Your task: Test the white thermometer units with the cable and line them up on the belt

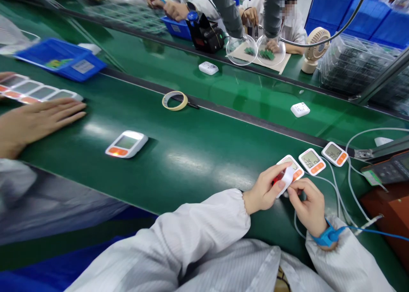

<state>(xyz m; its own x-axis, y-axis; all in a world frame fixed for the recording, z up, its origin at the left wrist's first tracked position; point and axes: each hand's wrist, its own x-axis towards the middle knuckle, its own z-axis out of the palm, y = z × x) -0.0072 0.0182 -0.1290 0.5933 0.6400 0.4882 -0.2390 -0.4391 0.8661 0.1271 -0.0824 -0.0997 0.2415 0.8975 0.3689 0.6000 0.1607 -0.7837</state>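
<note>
My left hand (266, 185) grips a small white digital monitor (288, 180), tilted up so its edge faces me, with a red glow on its far side. Against that monitor's lower edge, the thumb and fingertips of my right hand (308, 204) are pinched together; what lies between them is hidden. A thin grey tube (296, 224) loops below this hand. Just beyond lie three similar monitors with orange buttons: one partly covered by my left fingers (298, 171), a middle one (312, 161) and a right one (335, 154). The latter two displays show digits.
Another monitor (127, 144) lies left on the green bench (191, 156). A co-worker's hand (38, 119) touches a row of monitors (41, 92). Tape roll (174, 107), blue tray (60, 74) and white units (300, 109) lie further back. A blue wrist cord (377, 232) trails right.
</note>
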